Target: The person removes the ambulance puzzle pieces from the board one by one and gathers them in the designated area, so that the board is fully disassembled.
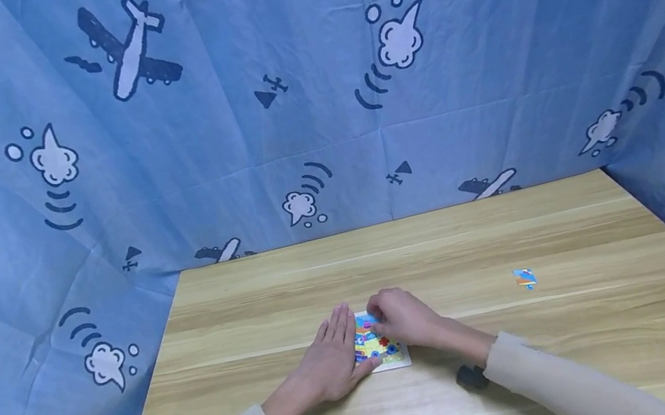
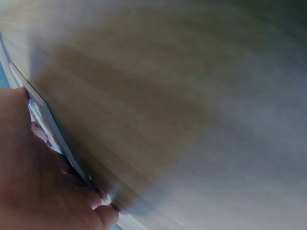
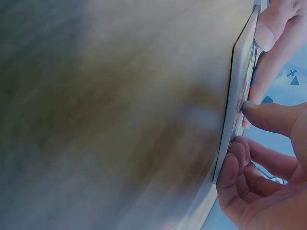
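A small colourful jigsaw puzzle (image 1: 370,343) in a pale-bordered board lies on the wooden table. My left hand (image 1: 331,362) rests over its left side, fingers straight, with the thumb across the lower part. From the opposite side, my right hand (image 1: 407,319) reaches over the upper right of the puzzle. In the right wrist view its thumb (image 3: 268,117) touches the picture surface, while the bent fingers (image 3: 229,170) meet the board near its edge. Whether a piece is between them is hidden. The left wrist view shows the board's edge (image 2: 53,127) beside the left hand.
One loose puzzle piece (image 1: 525,278), blue and orange, lies on the table (image 1: 447,254) to the right of the board. A blue curtain (image 1: 315,107) printed with planes hangs behind the table and along both sides.
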Tool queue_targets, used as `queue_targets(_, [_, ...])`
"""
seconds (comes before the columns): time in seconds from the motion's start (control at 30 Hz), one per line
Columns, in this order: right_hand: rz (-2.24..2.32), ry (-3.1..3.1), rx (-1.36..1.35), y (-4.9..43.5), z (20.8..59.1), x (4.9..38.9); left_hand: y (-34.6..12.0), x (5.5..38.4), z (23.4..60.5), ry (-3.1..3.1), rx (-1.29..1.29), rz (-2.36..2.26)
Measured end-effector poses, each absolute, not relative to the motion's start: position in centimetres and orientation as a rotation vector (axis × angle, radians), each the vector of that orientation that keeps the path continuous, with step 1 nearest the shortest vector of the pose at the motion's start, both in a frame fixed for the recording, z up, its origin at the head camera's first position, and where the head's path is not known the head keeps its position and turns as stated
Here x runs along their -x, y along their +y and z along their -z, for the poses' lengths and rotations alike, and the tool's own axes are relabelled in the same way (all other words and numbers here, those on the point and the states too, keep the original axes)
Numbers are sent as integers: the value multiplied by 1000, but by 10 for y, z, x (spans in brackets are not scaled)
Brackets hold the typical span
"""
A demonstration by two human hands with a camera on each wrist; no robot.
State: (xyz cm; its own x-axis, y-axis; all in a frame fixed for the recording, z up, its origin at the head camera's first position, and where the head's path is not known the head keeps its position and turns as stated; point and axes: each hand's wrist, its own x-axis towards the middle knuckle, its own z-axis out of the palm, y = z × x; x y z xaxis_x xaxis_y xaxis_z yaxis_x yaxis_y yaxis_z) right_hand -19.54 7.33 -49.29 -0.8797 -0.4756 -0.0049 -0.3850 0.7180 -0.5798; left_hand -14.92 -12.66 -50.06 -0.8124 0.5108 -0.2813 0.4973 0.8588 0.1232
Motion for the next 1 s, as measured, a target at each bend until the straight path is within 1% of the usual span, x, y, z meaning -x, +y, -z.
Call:
queue_targets(0.6, [937, 2746, 618, 71, 492, 198, -126, 151, 501, 2727, -752, -37])
queue_targets(1.0, [983, 2728, 653, 75, 492, 199, -126, 151, 498, 2718, -748, -50])
